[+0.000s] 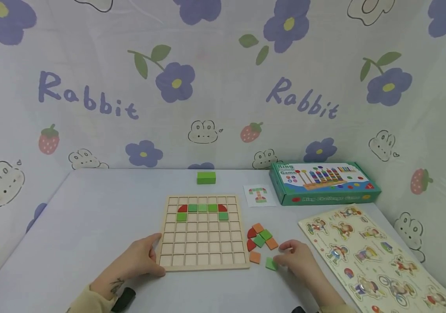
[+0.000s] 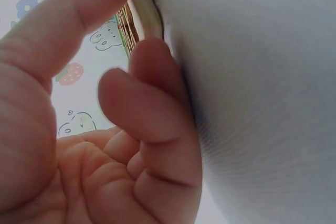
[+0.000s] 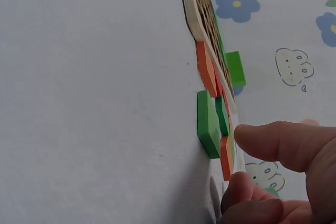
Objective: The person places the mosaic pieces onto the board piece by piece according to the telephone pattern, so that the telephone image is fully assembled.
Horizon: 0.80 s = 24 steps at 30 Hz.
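Right of the grid board (image 1: 203, 248), near its front corner: a green tile (image 1: 271, 264) by the right hand (image 1: 299, 259), thumb and fingers parted, nothing gripped. Against the board's left edge: the left hand (image 1: 143, 256), fingers relaxed, touching. Best to pinch the tile by opposite sides, lift it clear of the loose tiles (image 1: 259, 240) farther back along the board, and brace the board lightly.

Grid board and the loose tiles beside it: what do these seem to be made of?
Grid board: probably unfinished or clear-coated wood, given its pale tan rim and dividers. Loose tiles: likely painted wood, matt-looking; in the right wrist view, even colour covers the green one's top and side, so plastic stays possible.
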Available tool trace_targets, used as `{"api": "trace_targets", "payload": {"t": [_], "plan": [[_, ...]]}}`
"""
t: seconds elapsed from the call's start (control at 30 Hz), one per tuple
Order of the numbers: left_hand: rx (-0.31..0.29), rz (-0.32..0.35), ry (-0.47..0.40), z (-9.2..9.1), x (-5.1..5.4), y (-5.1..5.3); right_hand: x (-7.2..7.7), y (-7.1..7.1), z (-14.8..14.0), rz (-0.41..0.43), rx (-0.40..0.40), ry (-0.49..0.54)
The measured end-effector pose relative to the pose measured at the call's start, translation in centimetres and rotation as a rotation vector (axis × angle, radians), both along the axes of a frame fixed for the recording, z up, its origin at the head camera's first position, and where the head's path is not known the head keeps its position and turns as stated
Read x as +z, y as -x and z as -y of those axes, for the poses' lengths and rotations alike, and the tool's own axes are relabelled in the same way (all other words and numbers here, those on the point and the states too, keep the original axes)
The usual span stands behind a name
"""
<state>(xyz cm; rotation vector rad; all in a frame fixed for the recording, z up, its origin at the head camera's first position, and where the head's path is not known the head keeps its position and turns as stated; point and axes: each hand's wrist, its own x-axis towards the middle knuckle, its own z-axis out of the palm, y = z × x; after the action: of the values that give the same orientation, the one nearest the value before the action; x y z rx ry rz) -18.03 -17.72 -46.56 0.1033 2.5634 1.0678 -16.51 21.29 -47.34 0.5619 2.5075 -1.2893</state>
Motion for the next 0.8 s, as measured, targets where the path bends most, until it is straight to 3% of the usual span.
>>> {"api": "trace_targets", "payload": {"t": [0.6, 0.8], "plan": [[0.009, -0.006, -0.019, 0.0, -0.1, 0.1, 0.5, 2.0, 0.7, 0.012, 0.037, -0.122], [0.002, -0.008, -0.021, 0.0, -0.2, 0.1, 0.1, 2.3, 0.5, -0.031, 0.058, -0.137]]}}
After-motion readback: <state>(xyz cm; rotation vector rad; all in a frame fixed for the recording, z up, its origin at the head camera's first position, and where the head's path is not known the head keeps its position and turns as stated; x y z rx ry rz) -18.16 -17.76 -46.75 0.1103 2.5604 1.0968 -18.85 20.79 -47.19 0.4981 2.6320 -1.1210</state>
